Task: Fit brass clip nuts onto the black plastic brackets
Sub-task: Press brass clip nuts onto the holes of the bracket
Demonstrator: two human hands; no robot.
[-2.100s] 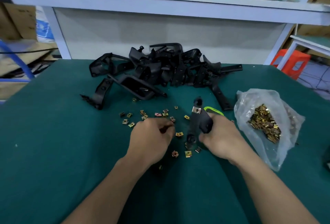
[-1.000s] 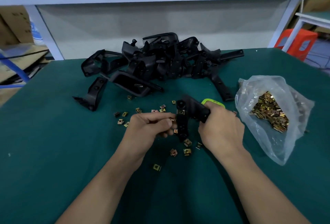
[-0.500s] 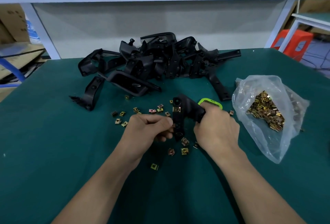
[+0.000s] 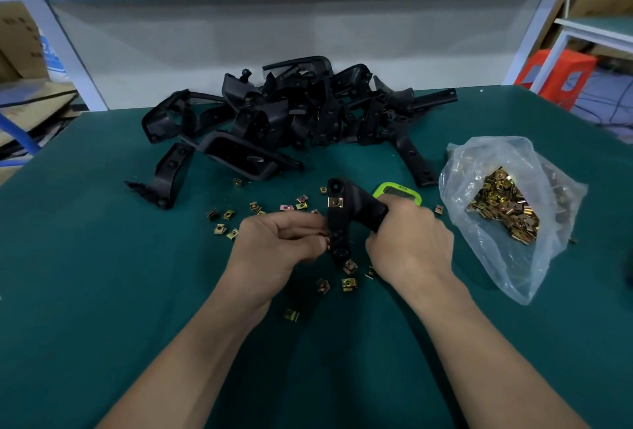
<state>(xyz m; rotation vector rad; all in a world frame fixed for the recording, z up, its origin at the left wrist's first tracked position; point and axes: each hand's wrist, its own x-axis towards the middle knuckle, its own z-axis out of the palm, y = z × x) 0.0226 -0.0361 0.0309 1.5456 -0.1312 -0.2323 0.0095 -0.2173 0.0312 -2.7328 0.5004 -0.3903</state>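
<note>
My right hand (image 4: 409,243) grips a black plastic bracket (image 4: 346,213) by its right arm and holds it upright over the green mat. One brass clip nut (image 4: 335,202) sits on the bracket's upper part. My left hand (image 4: 281,240) pinches a small brass clip nut against the bracket's left edge, lower down; the nut is mostly hidden by my fingertips. Loose brass clip nuts (image 4: 255,207) lie scattered on the mat around both hands. A pile of black brackets (image 4: 291,113) lies behind.
A clear plastic bag (image 4: 507,209) of brass clip nuts lies open at the right. A lime-green device (image 4: 397,191) sits behind my right hand. The green mat (image 4: 85,274) covers the table; a white shelf frame and grey panel stand at the back.
My left hand left the loose nuts on the mat and came up to the bracket's left edge with a nut. My right hand tilted the bracket and brought it closer.
</note>
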